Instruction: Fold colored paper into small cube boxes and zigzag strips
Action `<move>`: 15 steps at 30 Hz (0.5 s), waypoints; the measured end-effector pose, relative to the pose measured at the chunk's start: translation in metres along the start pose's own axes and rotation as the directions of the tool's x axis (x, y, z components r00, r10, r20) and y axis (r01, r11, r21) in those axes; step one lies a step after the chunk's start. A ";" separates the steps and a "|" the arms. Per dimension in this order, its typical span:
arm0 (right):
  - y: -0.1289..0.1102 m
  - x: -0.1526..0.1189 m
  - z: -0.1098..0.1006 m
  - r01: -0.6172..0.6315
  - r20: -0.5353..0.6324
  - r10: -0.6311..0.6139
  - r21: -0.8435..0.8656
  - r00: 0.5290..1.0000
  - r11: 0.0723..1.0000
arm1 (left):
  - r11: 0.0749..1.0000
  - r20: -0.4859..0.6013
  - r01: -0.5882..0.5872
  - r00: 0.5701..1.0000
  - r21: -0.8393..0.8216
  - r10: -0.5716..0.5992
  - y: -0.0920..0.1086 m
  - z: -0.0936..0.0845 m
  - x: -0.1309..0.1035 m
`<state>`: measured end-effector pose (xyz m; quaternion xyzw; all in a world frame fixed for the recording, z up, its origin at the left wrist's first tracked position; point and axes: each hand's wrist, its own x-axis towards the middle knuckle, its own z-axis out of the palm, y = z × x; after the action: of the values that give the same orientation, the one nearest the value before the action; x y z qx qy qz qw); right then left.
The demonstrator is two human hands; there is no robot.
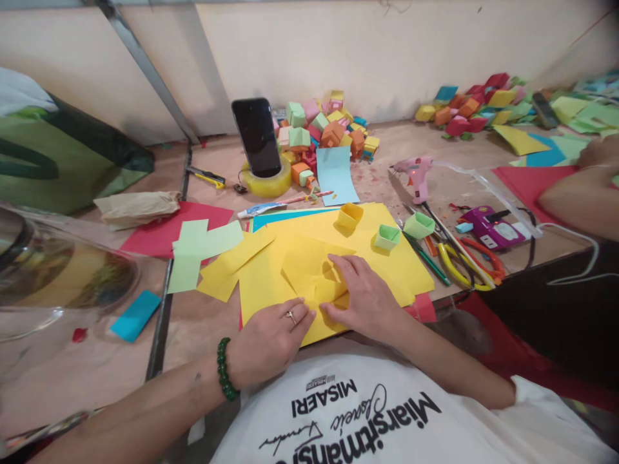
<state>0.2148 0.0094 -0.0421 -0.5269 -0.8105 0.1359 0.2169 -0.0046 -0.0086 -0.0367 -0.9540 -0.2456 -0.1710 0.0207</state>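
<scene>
Where the head view shows the lower middle of the frame, two hands work at one folded yellow piece.

Item: piece (309, 258), lying on a stack of yellow sheets (258, 290); outline tilted, long axis not certain, yellow on yellow.
Item: left hand (271, 332), below and left of it; fingers narrow together, tips down at its lower edge; whether they pinch it cannot be told.
Item: right hand (367, 296), at its right side and the nearer to the raised fold; thumb and forefinger wide, the fold between them. From this hand the flat part lies to the upper left; from the left hand, upward and slightly right.

Above right of the piece: yellow box (350, 216), two green boxes (387, 237).
Left: green strips (191, 258).
Upper middle: phone (256, 136) upright in a tape roll (267, 182); heap of cubes (333, 134) beside.
Right: pink glue gun (416, 177); another person's forearm (568, 196) at the frame edge.
</scene>
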 end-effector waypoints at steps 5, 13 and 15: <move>0.015 -0.007 -0.004 0.004 0.028 -0.008 0.124 1.000 0.992 | 0.999 0.046 -0.026 0.999 0.021 0.025 -0.001 -0.001 -0.002; 0.030 -0.008 -0.008 0.032 0.027 -0.039 0.234 0.999 0.972 | 0.998 0.037 -0.029 0.999 0.053 0.027 0.003 0.004 -0.002; 0.028 -0.009 -0.011 0.053 0.022 -0.060 0.232 0.998 0.971 | 0.994 0.018 -0.025 1.000 0.110 0.023 0.007 0.007 0.003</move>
<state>0.2457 0.0130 -0.0469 -0.4729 -0.8068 0.2305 0.2689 0.0032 -0.0121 -0.0417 -0.9556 -0.2433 -0.1489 0.0734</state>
